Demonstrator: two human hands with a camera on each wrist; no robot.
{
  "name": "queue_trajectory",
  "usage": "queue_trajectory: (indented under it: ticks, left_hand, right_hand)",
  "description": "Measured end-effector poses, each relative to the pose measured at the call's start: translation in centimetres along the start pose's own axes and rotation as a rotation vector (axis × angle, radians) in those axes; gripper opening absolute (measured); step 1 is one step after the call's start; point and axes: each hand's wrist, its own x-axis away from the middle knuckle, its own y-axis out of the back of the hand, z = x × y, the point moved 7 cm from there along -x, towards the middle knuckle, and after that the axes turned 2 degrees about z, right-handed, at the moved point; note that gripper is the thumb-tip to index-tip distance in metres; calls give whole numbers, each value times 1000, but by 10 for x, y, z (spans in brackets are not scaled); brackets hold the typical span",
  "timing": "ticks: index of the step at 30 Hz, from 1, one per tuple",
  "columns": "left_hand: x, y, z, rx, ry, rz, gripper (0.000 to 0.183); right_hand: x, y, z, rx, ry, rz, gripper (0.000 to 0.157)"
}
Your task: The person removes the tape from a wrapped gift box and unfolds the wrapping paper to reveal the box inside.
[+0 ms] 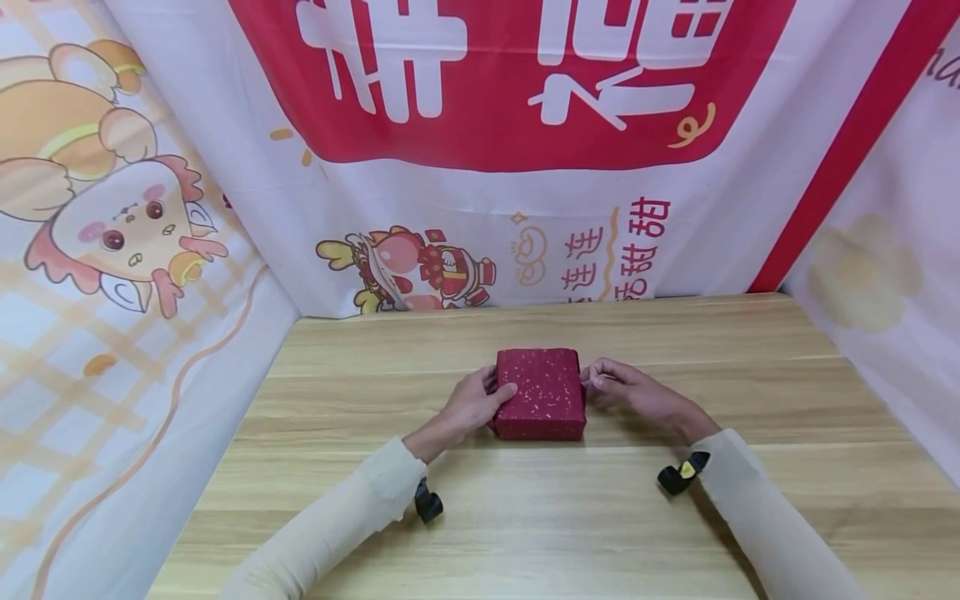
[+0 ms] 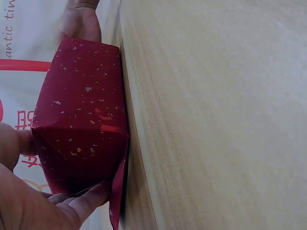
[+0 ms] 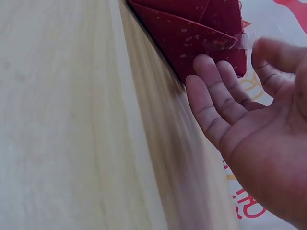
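Observation:
A box wrapped in dark red paper with gold and pale flecks point(image 1: 541, 392) sits on the wooden table. At its left end, my left hand point(image 1: 475, 400) holds it, thumb over the top edge and fingers against the end. In the left wrist view, a loose paper flap point(image 2: 118, 191) sticks out by those fingers. My right hand point(image 1: 637, 392) is at the opposite end. Folded paper there carries a strip of clear tape point(image 3: 242, 42), whose free end my right thumb and forefinger pinch. The other right fingers point(image 3: 211, 86) stretch toward the folded end.
The wooden table point(image 1: 540, 517) runs back to a white hanging cloth point(image 1: 495, 217) with red print. Printed cloths also flank the left and right sides. Each wrist wears a small black camera, one at the left cuff point(image 1: 428, 502) and one at the right cuff point(image 1: 678, 475).

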Motion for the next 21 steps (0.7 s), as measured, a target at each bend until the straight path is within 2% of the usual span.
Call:
queue_trajectory:
  ticks: [3,10,21]
  left_hand:
    - [-1,0,1,-1,5,-3,64]
    - [-1,0,2,1,-1,-2,64]
    - [-2,0,1,10,-24,8,63]
  right_hand:
    - [0,1,0,-15,-9,-21,41]
    - [-5,8,1,43,11,-158,38]
    - [-3,17,-3,35,19,-243,39]
